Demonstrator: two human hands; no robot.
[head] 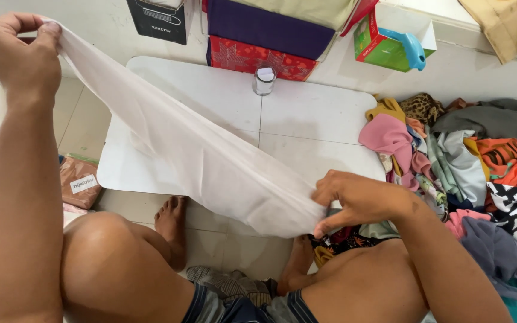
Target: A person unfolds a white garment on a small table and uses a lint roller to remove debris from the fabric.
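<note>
The left hand (19, 51) pinches one end of a white cloth (192, 155), the right hand (357, 200) the other. The cloth hangs stretched above a white board (306, 119), with a clothes pile (474, 161) right of the board.

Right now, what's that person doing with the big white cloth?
A person sits on the tiled floor, stretching a white cloth between both hands. The left hand pinches one end up high; the right hand grips the other end low, near the knee. Under the cloth lies a flat white board with a small metal can at its far edge. A heap of colourful clothes sits on the person's right.
</note>
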